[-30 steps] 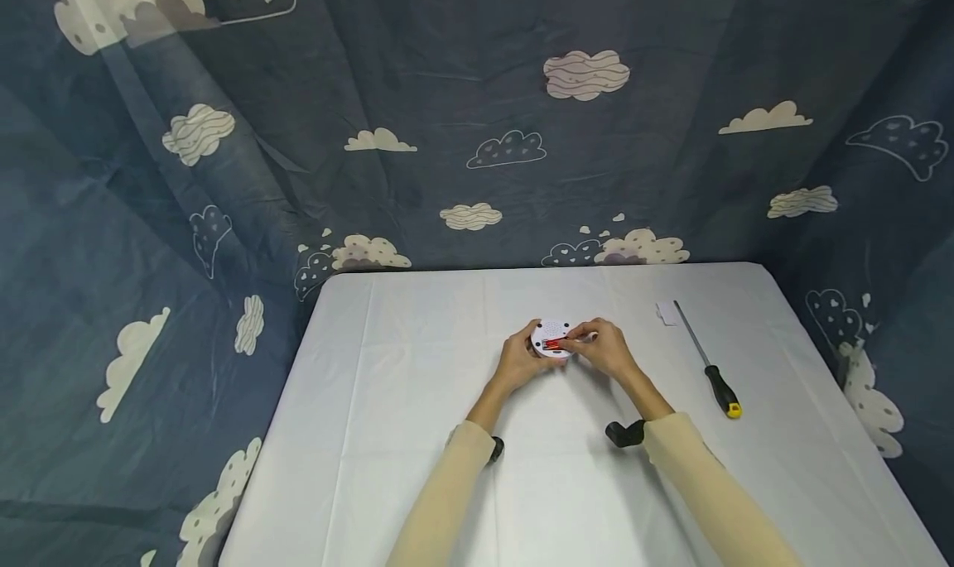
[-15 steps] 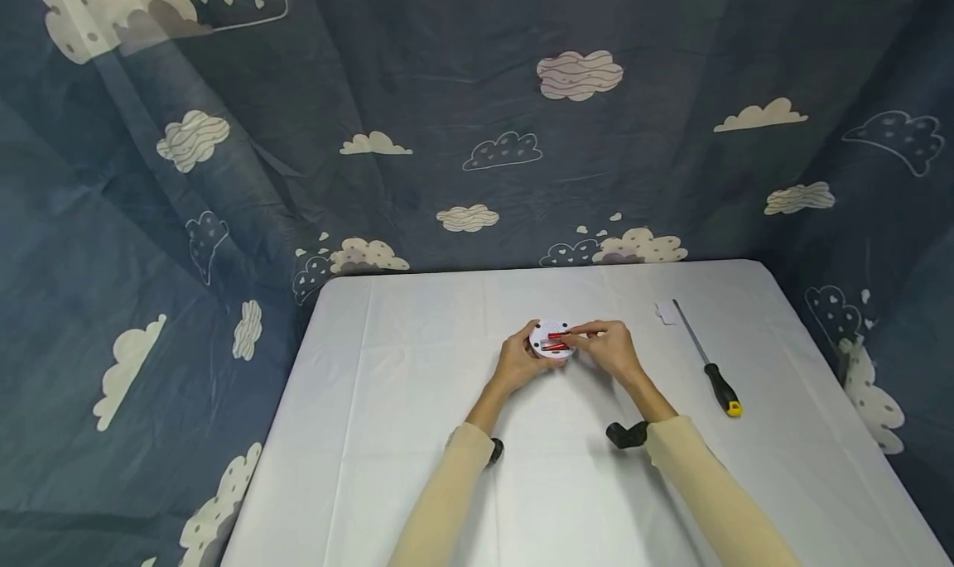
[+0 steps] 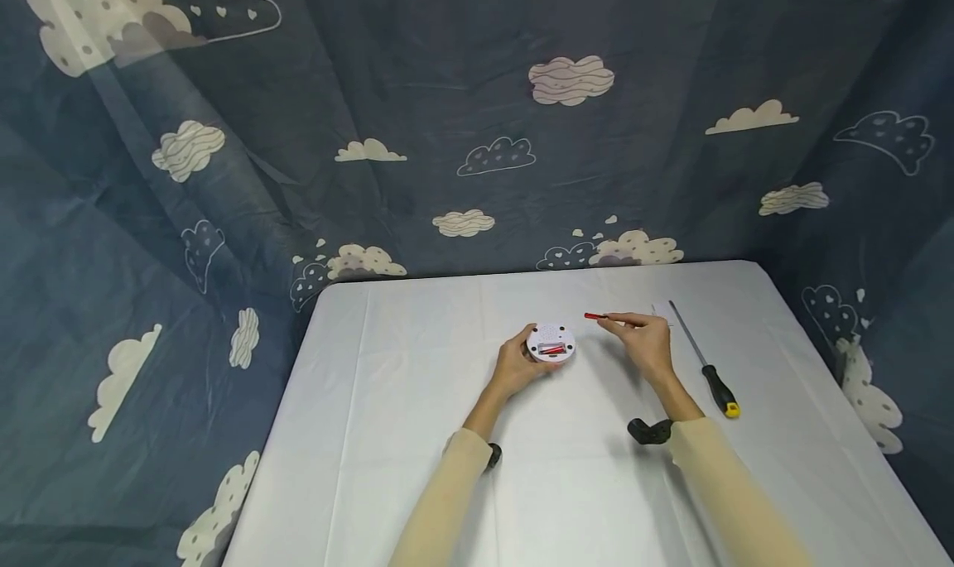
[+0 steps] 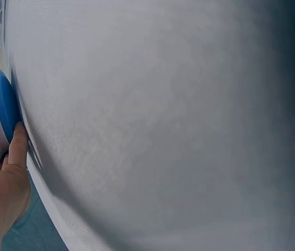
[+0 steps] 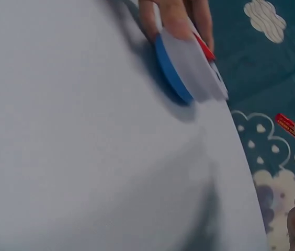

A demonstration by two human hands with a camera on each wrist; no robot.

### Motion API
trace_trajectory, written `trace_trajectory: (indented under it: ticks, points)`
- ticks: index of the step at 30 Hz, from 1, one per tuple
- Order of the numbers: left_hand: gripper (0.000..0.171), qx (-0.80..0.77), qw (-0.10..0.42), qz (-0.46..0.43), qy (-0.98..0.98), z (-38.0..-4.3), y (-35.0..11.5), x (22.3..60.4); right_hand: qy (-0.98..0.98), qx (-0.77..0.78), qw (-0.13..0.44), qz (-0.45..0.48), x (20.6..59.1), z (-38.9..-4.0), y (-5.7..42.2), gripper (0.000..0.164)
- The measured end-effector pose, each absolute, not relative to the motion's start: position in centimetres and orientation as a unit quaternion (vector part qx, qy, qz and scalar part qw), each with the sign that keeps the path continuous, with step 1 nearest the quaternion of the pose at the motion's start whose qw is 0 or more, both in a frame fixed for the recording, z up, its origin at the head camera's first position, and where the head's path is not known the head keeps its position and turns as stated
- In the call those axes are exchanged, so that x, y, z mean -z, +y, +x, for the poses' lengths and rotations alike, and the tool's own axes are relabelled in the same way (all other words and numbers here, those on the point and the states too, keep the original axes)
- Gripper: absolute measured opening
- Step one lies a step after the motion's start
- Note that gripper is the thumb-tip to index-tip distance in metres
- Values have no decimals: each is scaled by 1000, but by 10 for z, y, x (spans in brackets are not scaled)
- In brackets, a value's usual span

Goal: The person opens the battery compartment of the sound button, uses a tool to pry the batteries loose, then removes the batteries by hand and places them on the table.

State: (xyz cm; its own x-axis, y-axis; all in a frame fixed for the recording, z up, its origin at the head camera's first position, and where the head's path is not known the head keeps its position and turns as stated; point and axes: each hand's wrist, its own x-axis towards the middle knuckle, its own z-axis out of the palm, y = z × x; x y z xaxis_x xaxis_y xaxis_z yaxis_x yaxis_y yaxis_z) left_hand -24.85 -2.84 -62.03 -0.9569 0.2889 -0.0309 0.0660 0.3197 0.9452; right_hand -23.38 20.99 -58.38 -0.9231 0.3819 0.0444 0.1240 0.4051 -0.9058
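My left hand (image 3: 514, 364) grips a round white device (image 3: 553, 337) by its left side, its underside facing up. A red battery (image 3: 552, 350) lies in the open compartment there. In the left wrist view a blue layer (image 4: 6, 104) covers the device's other face, and a finger touches it. To the right and apart from the device, my right hand (image 3: 647, 343) pinches a second thin red battery (image 3: 594, 315) between thumb and fingers. The right wrist view shows that battery (image 5: 285, 124) sticking out past the fingertips.
A screwdriver (image 3: 717, 381) with a black and yellow handle lies on the white-covered table (image 3: 417, 401), right of my right hand. A small white piece (image 3: 659, 309) is partly hidden behind that hand. Dark cloud-print cloth (image 3: 417, 178) hangs behind the table and at both sides.
My right hand has drawn one red battery out of the compartment and carried it right and slightly away from me. My left hand keeps its grip on the device.
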Motion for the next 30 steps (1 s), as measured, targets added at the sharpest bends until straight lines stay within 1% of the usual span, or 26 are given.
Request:
trace_trajectory:
  ticks: [5, 8, 12, 18, 21, 23, 28, 30]
  points:
    - [91, -583, 94, 116, 798, -248, -30, 622, -801, -539, 151, -214, 581, -239, 239, 44]
    - [91, -586, 95, 123, 796, -248, -30, 623, -774, -553, 177, -252, 577, -240, 259, 41]
    - [91, -585, 95, 131, 795, -248, -30, 623, -755, -555, 211, -279, 575, -239, 285, 39]
    - [92, -586, 92, 130, 794, -247, -30, 623, -729, -565, 221, -317, 578, -237, 321, 44]
    - [91, -595, 87, 129, 788, -247, -30, 623, -716, -569, 226, -335, 580, -237, 334, 44]
    - [91, -599, 84, 129, 786, -247, -30, 623, -710, -566, 234, -348, 583, -238, 342, 41]
    - [91, -594, 87, 132, 789, -247, -30, 621, -640, -603, 273, -391, 590, -241, 360, 24]
    - [91, -593, 89, 137, 789, -246, -29, 621, -613, -615, 278, -410, 593, -241, 368, 21]
